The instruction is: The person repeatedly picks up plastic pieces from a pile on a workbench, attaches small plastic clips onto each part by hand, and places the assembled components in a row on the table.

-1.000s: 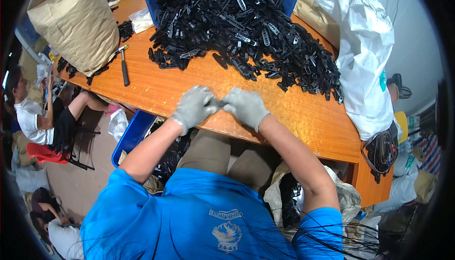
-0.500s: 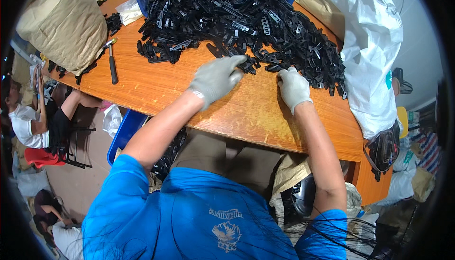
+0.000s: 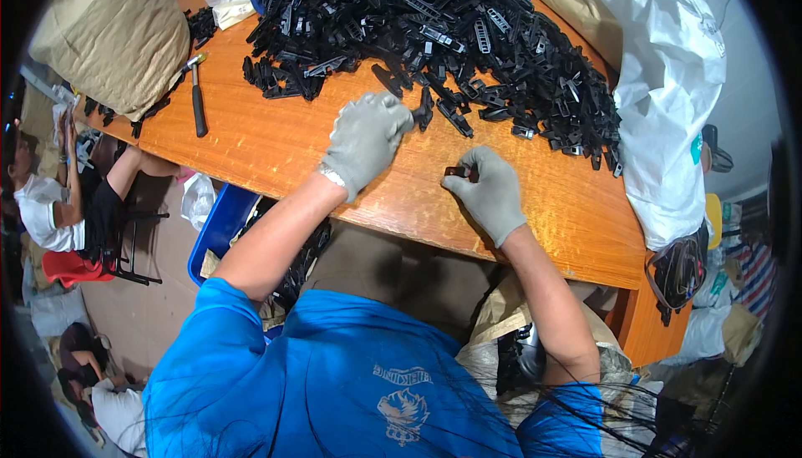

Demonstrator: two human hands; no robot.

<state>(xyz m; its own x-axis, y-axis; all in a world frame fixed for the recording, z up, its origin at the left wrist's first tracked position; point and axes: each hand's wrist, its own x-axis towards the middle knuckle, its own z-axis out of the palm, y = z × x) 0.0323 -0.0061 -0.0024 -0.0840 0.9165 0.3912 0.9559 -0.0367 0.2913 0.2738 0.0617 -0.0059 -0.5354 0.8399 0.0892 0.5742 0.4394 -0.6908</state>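
Lying heaped, black slotted plastic clips [image 3: 468, 32] beside gloved hands [image 3: 489, 191].

We note an orange wooden table [image 3: 276, 145] at centre, bare floor [image 3: 159, 308] at 8 o'clock, red chair [image 3: 71, 266] at 9 o'clock.

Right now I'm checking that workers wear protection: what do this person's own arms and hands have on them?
Both hands wear light grey knitted work gloves: the left hand and the right hand, each glove ending in a snug cuff at the wrist. The forearms are bare below the short sleeves of a bright blue shirt. No watch or jewellery shows.
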